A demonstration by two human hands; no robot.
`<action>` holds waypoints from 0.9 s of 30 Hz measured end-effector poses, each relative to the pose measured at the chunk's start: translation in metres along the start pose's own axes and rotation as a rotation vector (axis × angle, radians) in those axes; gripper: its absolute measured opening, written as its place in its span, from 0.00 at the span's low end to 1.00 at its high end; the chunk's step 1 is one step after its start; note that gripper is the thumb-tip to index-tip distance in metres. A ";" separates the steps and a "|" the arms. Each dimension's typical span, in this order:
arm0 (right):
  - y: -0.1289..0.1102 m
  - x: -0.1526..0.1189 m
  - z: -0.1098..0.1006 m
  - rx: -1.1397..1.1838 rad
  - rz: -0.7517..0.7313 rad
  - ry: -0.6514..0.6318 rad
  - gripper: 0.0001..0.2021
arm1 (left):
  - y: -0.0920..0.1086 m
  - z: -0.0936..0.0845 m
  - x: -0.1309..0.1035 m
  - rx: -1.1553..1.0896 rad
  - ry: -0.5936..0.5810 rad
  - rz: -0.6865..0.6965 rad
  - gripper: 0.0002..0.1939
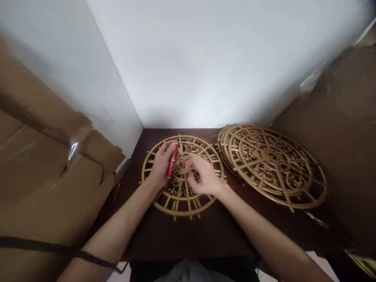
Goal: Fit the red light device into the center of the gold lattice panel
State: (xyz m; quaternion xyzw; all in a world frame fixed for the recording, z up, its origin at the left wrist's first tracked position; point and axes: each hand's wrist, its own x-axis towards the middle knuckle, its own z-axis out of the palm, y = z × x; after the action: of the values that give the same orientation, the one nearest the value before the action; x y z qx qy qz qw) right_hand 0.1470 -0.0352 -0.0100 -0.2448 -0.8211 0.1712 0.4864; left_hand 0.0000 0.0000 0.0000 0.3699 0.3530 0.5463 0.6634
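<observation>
My left hand (162,161) is closed around a slim red pen-like tube (172,160) with a pale band at its middle. It holds the tube tilted above a round gold openwork clock face (172,213), which lies flat with Roman-numeral bars and scrollwork. Over the middle of that clock face is my right hand (202,174), its fingers curled and the tips close together. Whatever those fingertips may hold is too small and blurred to make out. Both hands partly cover the centre of the clock face.
Several similar gold clock faces (264,188) are stacked at the right of the dark brown table (188,239). Cardboard boxes stand at the left (53,184) and right (337,117). White walls (220,66) rise behind. A dark cord (38,243) crosses the left forearm.
</observation>
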 end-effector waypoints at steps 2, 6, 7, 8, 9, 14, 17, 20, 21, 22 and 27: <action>0.000 0.001 0.000 -0.021 0.011 -0.004 0.09 | 0.001 0.000 -0.002 -0.012 0.006 -0.003 0.15; -0.001 0.003 -0.001 -0.026 0.014 -0.007 0.08 | 0.001 -0.001 -0.003 -0.042 0.011 -0.006 0.15; -0.002 0.003 -0.001 -0.019 0.010 -0.007 0.08 | 0.001 -0.001 -0.003 -0.049 0.006 -0.003 0.14; -0.002 0.004 -0.001 -0.010 0.004 -0.006 0.08 | 0.000 -0.002 -0.002 -0.054 0.000 -0.001 0.14; -0.003 0.004 -0.001 -0.002 -0.003 -0.005 0.09 | 0.000 -0.002 -0.002 -0.057 -0.007 0.001 0.14; -0.005 0.006 -0.001 0.010 -0.011 0.018 0.10 | 0.000 0.000 -0.002 -0.049 -0.010 0.003 0.13; -0.005 0.006 -0.002 0.004 -0.029 0.033 0.08 | 0.002 0.000 -0.003 -0.044 -0.006 0.009 0.13; -0.006 0.006 -0.002 -0.054 -0.031 0.021 0.05 | 0.003 0.000 -0.002 -0.050 -0.009 0.022 0.12; -0.005 0.005 -0.002 -0.091 -0.029 0.007 0.05 | 0.003 0.000 -0.002 -0.049 -0.006 0.024 0.12; -0.005 0.005 -0.002 -0.134 -0.027 -0.011 0.05 | 0.003 0.000 -0.002 -0.046 0.003 0.027 0.12; -0.005 0.002 -0.001 -0.290 -0.010 -0.085 0.10 | 0.005 0.001 -0.003 -0.011 0.079 0.042 0.12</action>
State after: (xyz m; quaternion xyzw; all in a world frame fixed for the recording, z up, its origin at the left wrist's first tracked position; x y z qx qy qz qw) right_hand 0.1454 -0.0383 -0.0054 -0.3010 -0.8582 0.0585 0.4116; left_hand -0.0015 -0.0026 0.0049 0.3514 0.3681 0.5763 0.6394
